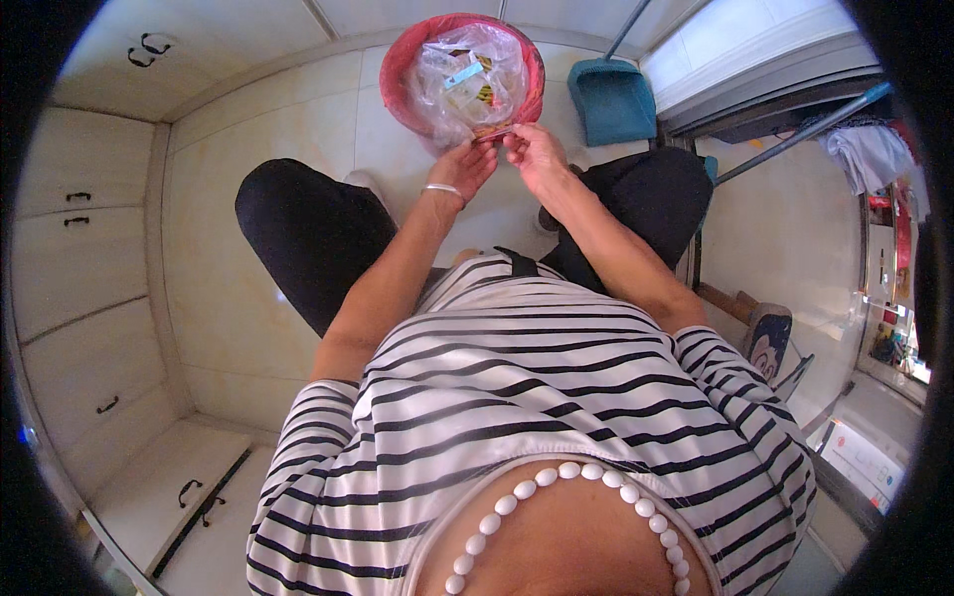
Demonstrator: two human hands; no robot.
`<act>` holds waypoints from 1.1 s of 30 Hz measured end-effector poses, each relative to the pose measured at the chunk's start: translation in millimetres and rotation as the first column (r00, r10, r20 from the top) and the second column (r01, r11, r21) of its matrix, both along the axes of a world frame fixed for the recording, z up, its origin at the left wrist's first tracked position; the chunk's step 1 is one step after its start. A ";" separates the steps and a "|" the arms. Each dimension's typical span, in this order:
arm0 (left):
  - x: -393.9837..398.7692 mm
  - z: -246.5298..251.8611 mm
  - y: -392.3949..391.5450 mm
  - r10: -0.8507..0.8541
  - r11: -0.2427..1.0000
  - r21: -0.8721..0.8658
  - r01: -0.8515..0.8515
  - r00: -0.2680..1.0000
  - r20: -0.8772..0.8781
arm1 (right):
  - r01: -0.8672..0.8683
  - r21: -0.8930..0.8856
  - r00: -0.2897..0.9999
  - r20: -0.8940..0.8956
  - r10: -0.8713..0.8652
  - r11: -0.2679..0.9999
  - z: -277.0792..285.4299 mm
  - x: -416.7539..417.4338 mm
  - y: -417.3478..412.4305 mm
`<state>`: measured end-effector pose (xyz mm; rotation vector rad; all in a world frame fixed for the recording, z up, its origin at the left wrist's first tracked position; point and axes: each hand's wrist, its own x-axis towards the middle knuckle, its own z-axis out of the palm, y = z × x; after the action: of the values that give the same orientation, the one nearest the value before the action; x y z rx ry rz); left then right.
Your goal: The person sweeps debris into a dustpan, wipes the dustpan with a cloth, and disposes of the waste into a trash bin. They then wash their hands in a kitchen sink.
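In front of me on the floor stands a round waste bin lined in red, with a crumpled clear plastic bag inside it. A light-blue strip and a black-and-yellow patterned piece show within the bag. My left hand has its fingers at the near rim, pinching the liner's edge. Close on its right, my right hand pinches the same edge between thumb and finger. The fingertips are small here, and what lies under them is partly hidden.
A teal dustpan with a long handle stands right of the bin, by a sliding-door track. Another grey pole slants across the doorway. Pale cabinets with black handles line the left. A small stool is behind my right side.
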<state>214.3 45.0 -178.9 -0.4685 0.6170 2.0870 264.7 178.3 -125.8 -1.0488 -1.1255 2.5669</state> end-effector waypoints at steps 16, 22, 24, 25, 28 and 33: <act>-0.1 2.5 5.8 -0.054 0.987 -0.156 0.048 0.998 -0.033 | -0.052 0.437 0.957 0.278 -0.080 0.898 -16.0 -14.3 35.2; 1.2 10.9 2.9 0.016 0.967 -0.255 -0.019 1.000 -0.017 | 0.039 0.464 0.946 0.269 -0.182 0.885 -9.2 -20.3 31.4; -2.1 22.1 -2.5 0.064 0.976 -0.207 -0.069 0.997 -0.034 | 0.033 0.572 0.986 0.117 -0.121 0.819 -4.3 -27.7 31.8; -5.8 25.4 -5.2 0.087 0.979 -0.184 -0.093 0.995 -0.041 | 0.039 0.623 0.996 0.044 -0.084 0.782 -2.1 -31.2 32.0; -17.7 41.5 -5.8 0.187 0.955 -0.222 -0.196 0.980 -0.059 | -0.064 0.722 0.995 0.103 -0.016 0.689 1.0 -33.8 34.3; -30.9 65.2 3.8 0.092 0.931 -0.319 -0.178 0.960 -0.265 | -0.013 0.681 0.998 0.059 -0.038 0.732 15.1 -30.3 49.7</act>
<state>183.4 48.8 -113.8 -0.4582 1.1335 2.1956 234.5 228.0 -110.6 -0.9270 -1.8608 1.8140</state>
